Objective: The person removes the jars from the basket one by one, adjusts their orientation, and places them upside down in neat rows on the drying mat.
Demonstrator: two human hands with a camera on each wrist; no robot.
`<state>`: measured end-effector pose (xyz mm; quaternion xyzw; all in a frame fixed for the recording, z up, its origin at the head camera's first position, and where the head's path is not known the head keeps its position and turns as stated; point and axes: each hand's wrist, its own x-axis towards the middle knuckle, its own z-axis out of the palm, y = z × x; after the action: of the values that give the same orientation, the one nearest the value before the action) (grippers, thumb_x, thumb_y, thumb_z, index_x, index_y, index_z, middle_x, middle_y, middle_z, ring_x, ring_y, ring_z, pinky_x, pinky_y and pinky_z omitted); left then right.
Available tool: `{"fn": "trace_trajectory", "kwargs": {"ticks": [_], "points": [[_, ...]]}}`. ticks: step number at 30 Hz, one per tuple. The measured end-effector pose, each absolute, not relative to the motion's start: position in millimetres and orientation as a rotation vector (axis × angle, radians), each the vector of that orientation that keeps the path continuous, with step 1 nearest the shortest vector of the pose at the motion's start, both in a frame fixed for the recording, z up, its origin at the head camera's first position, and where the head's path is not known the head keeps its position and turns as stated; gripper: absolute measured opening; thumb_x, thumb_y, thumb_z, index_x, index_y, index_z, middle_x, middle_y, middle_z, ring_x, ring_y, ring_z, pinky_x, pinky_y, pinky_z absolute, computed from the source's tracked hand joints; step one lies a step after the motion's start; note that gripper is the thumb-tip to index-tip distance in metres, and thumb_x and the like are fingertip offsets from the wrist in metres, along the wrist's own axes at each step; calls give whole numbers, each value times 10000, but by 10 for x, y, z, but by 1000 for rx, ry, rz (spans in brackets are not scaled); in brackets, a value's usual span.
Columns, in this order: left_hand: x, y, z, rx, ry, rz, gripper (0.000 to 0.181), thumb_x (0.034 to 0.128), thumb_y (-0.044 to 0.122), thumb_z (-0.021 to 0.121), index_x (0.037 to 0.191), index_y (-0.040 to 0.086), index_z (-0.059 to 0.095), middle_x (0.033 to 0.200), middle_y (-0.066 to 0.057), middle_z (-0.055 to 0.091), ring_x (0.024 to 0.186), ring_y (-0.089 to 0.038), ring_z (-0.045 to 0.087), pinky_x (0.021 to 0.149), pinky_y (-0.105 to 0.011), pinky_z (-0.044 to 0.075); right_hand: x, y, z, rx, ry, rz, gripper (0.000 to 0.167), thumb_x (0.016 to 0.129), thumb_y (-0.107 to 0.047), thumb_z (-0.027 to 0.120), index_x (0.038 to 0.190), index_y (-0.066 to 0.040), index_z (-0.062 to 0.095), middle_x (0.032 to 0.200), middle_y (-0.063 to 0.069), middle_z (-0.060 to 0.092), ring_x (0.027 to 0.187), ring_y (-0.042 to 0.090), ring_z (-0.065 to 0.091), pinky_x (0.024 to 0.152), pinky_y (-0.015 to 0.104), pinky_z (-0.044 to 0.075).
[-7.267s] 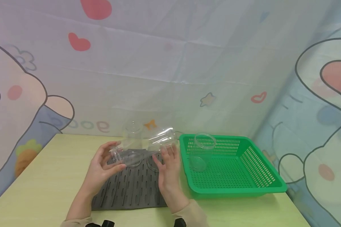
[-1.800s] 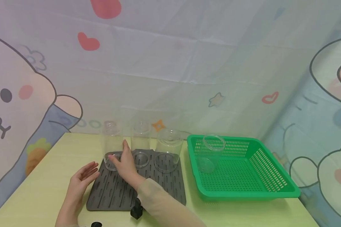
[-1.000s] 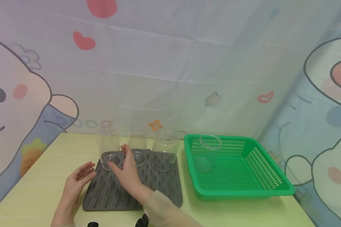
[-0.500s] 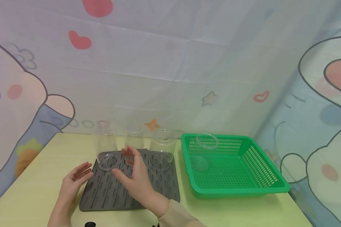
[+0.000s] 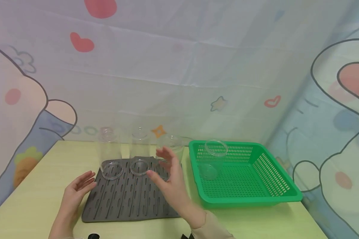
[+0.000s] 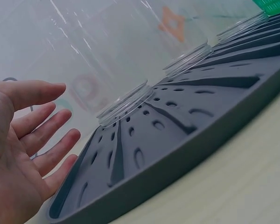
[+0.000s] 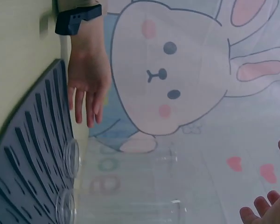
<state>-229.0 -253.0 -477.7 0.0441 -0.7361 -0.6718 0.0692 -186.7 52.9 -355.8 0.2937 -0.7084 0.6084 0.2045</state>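
Observation:
Three clear plastic jars stand mouth down in a row on the grey draining mat: left jar [image 5: 110, 151], middle jar [image 5: 140, 147] and right jar [image 5: 174, 142]. Their threaded rims [image 6: 126, 103] rest on the ribbed mat [image 5: 125, 202]. My left hand [image 5: 73, 196] hovers by the mat's left edge, fingers loosely bent, holding nothing. Over the mat's right part, my right hand [image 5: 174, 184] is in the air with fingers spread and relaxed. It partly covers the right jar in the head view. In the right wrist view only its fingertips [image 7: 266, 210] show.
A green plastic basket [image 5: 251, 200] stands right of the mat. One more clear jar [image 5: 213, 162] sits inside it at the left, mouth up. A patterned cloth [image 5: 179, 73] hangs behind the pale table [image 5: 42, 199].
Seven seconds ago both hands held a jar tilted in the air; it now stands at the mat's left. My right hand has let go and moved rightward. My left hand has stayed nearly still lately.

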Motion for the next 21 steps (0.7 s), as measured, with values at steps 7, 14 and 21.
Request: {"fn": "trace_trajectory", "kwargs": {"ticks": [7,14,21], "points": [[-2292,-2535,-4797,113,-2219,-2006,698,947,158,655,1485,-83,280,992,415,502,936,215,524,810,3,442,-1999,1078,-3324,607,-1956,1757,661,893,-57,682,1437,1,311,1404,152,456,1311,245,453,1075,377,446],[-2295,-2525,-4808,109,-2231,-2012,705,941,153,664,1479,-92,279,993,409,506,933,211,526,806,-4,452,-2233,1695,-3134,346,-2005,1816,682,937,-61,622,1500,-60,237,1471,82,384,1373,214,390,1112,426,379],[-2311,-2502,-4822,148,-2267,-1979,721,939,178,672,1491,-71,280,971,429,478,914,226,513,792,7,443,-2442,2171,-3080,141,-2163,1834,740,960,-166,632,1532,-80,170,1557,91,286,1445,233,291,1174,452,312]]}}
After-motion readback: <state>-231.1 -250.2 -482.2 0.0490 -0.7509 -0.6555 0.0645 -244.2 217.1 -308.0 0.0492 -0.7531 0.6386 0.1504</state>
